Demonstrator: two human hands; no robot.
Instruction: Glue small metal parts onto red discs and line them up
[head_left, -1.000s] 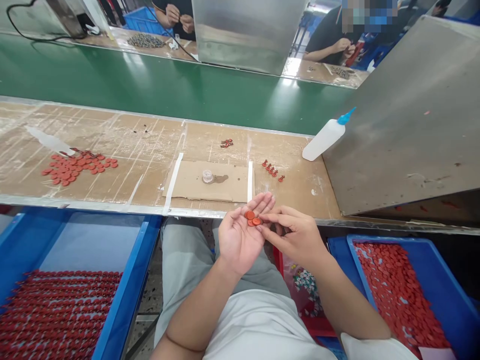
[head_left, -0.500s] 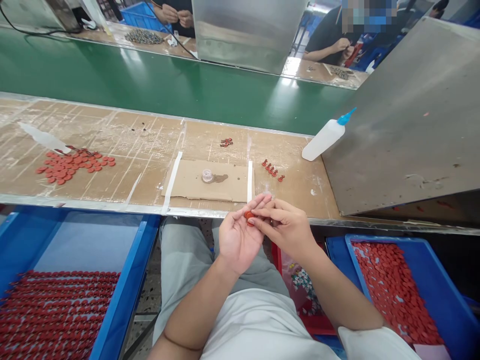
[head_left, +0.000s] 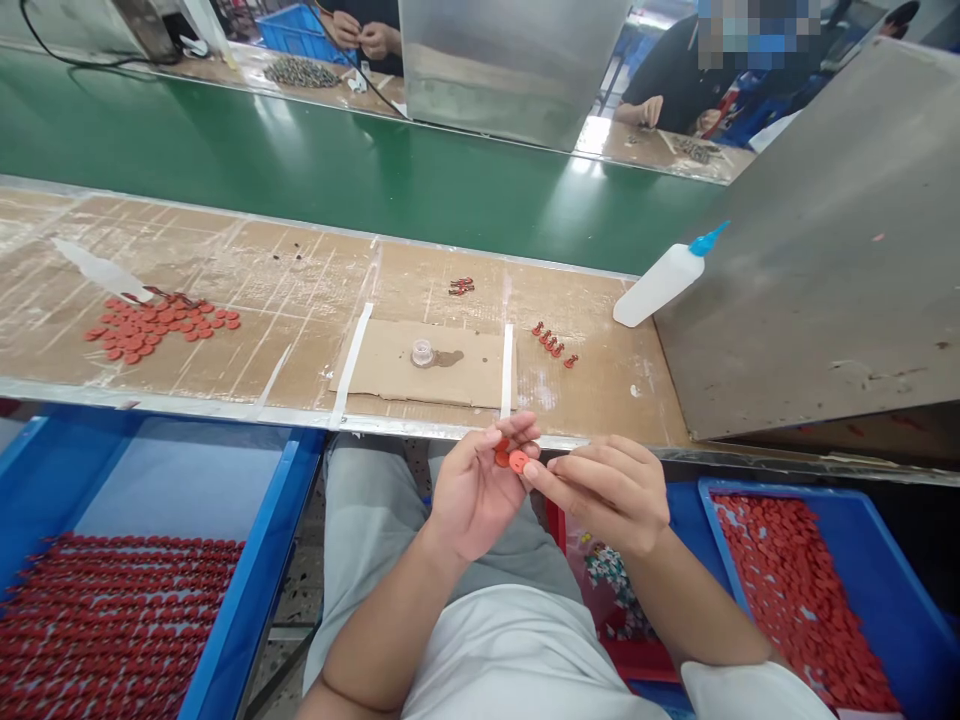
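Observation:
Small round red discs are between my hands, just in front of the bench edge. My left hand (head_left: pixel 471 500) is palm up, thumb and curled fingers around a red disc (head_left: pixel 502 455). A second disc, a brighter red one (head_left: pixel 518 461) with small dark marks on its face, lies at my right thumb tip. My right hand (head_left: pixel 619 492) is closed in a pinch at that disc's edge. On the bench beyond are a short row of red discs with upright stems (head_left: pixel 553 343), a few dark red pieces (head_left: pixel 462 287) and a small clear cup (head_left: pixel 421 352) on a taped cardboard sheet (head_left: pixel 390 385).
A white bottle with a blue nozzle (head_left: pixel 660 285) leans by a metal panel (head_left: pixel 817 250). Loose red discs (head_left: pixel 161 325) lie left. Blue trays with red pieces flank me, left (head_left: pixel 251 560) and right (head_left: pixel 862 530). Behind the green belt (head_left: pixel 300 150), other people's hands work.
My right hand has drawn back to the right from my left palm and turned. The brighter disc now shows its face between the hands. The whole view has shifted slightly.

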